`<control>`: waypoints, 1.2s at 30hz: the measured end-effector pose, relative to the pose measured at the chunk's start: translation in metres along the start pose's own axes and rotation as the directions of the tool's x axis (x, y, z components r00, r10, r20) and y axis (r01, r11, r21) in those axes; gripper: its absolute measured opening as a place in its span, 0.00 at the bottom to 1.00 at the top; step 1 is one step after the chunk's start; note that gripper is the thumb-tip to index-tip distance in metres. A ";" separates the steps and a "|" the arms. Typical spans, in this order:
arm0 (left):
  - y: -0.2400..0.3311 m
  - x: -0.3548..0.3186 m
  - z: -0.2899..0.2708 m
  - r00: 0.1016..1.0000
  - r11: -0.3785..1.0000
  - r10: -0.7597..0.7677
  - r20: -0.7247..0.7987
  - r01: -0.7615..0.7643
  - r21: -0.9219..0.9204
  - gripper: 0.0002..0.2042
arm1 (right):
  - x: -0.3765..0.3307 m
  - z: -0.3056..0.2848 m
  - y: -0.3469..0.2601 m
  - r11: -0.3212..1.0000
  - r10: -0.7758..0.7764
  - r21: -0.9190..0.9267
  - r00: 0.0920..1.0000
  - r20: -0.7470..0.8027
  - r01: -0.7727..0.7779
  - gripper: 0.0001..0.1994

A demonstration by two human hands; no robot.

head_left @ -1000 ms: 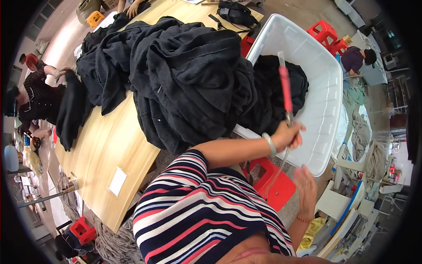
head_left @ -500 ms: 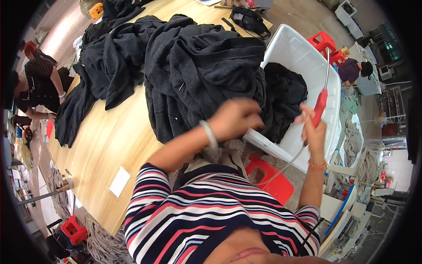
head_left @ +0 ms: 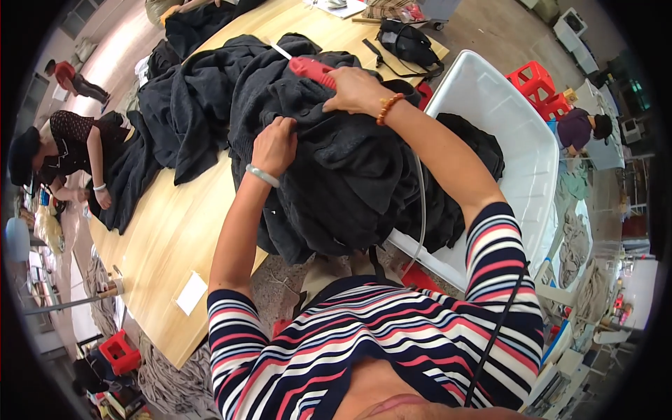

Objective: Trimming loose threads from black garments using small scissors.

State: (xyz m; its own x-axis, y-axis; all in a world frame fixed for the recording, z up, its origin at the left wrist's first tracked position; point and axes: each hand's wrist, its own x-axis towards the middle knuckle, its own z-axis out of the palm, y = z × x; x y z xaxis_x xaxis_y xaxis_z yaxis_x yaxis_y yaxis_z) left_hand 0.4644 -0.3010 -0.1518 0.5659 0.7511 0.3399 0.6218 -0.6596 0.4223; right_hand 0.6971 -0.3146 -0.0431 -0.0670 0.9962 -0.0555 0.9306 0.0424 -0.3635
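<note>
The left hand [head_left: 274, 145] pinches a fold of the dark garment [head_left: 329, 175], fingers closed on the cloth, at the table's [head_left: 175, 231] near edge. Just beyond, the right hand [head_left: 357, 91] is wrapped tight around a red tool [head_left: 311, 70], tip on the fabric. Probably working a spot; next needs the cloth held taut.

Short-sleeved top [head_left: 364, 343], horizontal stripes: navy, white, red, pink. Pale jade-coloured bangle [head_left: 262, 176] on left wrist. Amber bead bracelet [head_left: 387, 109] on right wrist. Forearms bare below sleeves.
</note>
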 end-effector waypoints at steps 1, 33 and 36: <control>0.005 -0.009 -0.004 1.000 1.000 -0.020 0.004 0.020 0.005 0.13 | 0.005 0.011 -0.003 0.999 -0.037 -0.021 0.999 0.014 0.037 0.26; -0.107 0.019 0.023 0.994 0.976 -0.107 0.018 0.108 -0.189 0.28 | -0.169 -0.012 0.067 0.857 0.514 0.173 0.791 -0.332 -0.485 0.34; -0.086 0.017 0.001 0.996 0.959 -0.059 -0.067 0.038 -0.282 0.25 | -0.195 0.042 0.065 0.855 0.509 0.267 0.821 -0.258 -0.445 0.35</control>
State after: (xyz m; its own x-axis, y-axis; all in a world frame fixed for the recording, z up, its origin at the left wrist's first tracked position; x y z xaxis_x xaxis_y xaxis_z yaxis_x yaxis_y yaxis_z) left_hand 0.4209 -0.2311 -0.1828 0.4904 0.7891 0.3698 0.4648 -0.5958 0.6550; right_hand 0.7552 -0.5094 -0.0949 0.5112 0.8594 0.0099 0.7291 -0.4276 -0.5344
